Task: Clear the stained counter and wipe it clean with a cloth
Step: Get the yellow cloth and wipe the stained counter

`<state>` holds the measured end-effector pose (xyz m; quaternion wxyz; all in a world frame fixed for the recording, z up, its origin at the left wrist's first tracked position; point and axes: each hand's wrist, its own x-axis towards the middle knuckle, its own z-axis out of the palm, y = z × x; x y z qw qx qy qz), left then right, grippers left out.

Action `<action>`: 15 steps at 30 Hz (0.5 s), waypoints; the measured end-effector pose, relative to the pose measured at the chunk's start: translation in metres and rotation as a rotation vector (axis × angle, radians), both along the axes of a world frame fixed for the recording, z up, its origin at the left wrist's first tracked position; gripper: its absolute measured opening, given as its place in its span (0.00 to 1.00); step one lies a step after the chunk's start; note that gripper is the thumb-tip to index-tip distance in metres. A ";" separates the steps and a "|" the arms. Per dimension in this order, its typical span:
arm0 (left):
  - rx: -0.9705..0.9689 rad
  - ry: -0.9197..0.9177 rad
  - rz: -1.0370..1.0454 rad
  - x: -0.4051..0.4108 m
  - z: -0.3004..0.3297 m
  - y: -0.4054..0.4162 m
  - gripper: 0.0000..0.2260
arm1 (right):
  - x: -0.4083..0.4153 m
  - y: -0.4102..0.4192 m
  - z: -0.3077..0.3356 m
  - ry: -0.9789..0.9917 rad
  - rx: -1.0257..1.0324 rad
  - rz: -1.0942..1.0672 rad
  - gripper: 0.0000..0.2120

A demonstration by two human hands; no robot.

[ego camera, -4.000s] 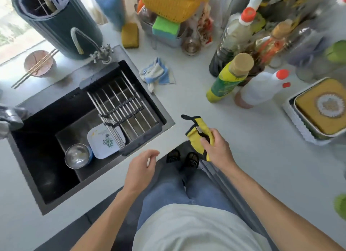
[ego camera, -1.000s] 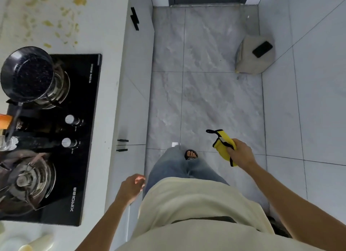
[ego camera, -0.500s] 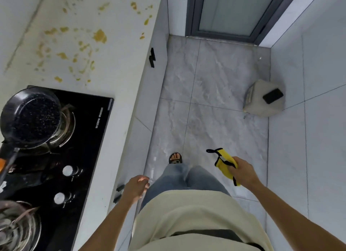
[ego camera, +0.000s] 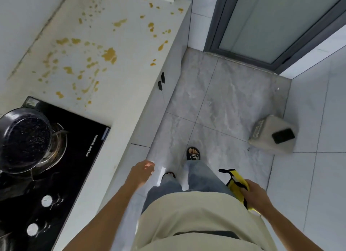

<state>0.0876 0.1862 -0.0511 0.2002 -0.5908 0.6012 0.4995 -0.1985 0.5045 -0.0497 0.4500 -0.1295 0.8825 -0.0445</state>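
Cloth (ego camera: 237, 183), yellow with black trim, sits lower right of frame, bunched in the right hand (ego camera: 254, 193); that grip is pressed together around it, black loop sticking out toward the floor. Left hand (ego camera: 142, 171) at lower centre, fingers loosely spread, holding nothing, just beside the front edge of the desk (ego camera: 119, 131) but not clearly touching it.

Head view only. Stained stretch of desk fills upper left: orange-yellow stains (ego camera: 109, 55) scattered from near the hob (ego camera: 74, 157) up to the far end by the wall. No loose items visible on the stained part, so clearing looks unneeded there. Dark pan (ego camera: 24, 138) sits on the burner at left edge.

Step in hand, judged: carrying cloth to the stains. To do it well, person should stand square to the stained patch, open the cloth flat under the palm, wipe from the wall side toward the front edge, work the big central blot last, and keep clear of the pan.

Writing: white print along the hob's right edge, too small to read. Beige box (ego camera: 273, 136) on the floor at right has faint printed lines, unreadable. Sandal (ego camera: 193, 153) has a small mark, unreadable.
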 end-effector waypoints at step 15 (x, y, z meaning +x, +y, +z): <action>0.157 -0.224 0.354 0.018 -0.014 0.058 0.12 | -0.133 -0.320 0.019 -0.038 -0.292 0.478 0.08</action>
